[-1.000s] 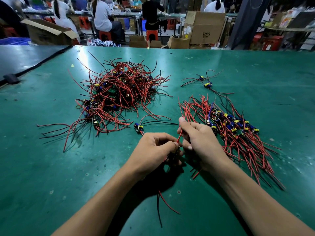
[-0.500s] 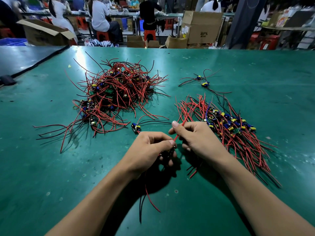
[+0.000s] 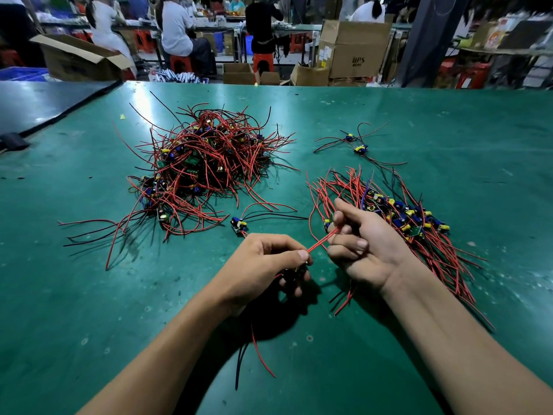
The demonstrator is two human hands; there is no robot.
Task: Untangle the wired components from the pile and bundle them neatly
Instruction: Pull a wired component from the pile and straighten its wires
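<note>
Green matting covers the table (image 3: 89,295), and both hands work just below its centre. The left hand (image 3: 263,265) has its fingers curled round a small dark wired component (image 3: 294,272), with thumb and forefinger pressed together where a red wire (image 3: 321,241) leaves it. That wire runs taut toward 2 o'clock into the right hand (image 3: 365,247), which pinches it between thumb and forefinger; the other fingers are loosely curled and the palm is turned partly upward. Loose leads (image 3: 260,354), 1 red and 1 black, trail from under the left hand toward 6 o'clock.

From the hands, the tangled pile (image 3: 206,163) of red and black wires with blue and yellow parts lies at 10 o'clock, well apart. A sorted bundle (image 3: 398,217), its wires roughly aligned, lies at 2 o'clock, just behind the right hand. A single component (image 3: 238,225) rests near the left hand at 11 o'clock. A loose pair (image 3: 356,145) of 2 components sits at 1 o'clock, beyond the bundle. Cardboard boxes (image 3: 353,52) stand past the table's far edge at 12 o'clock.
</note>
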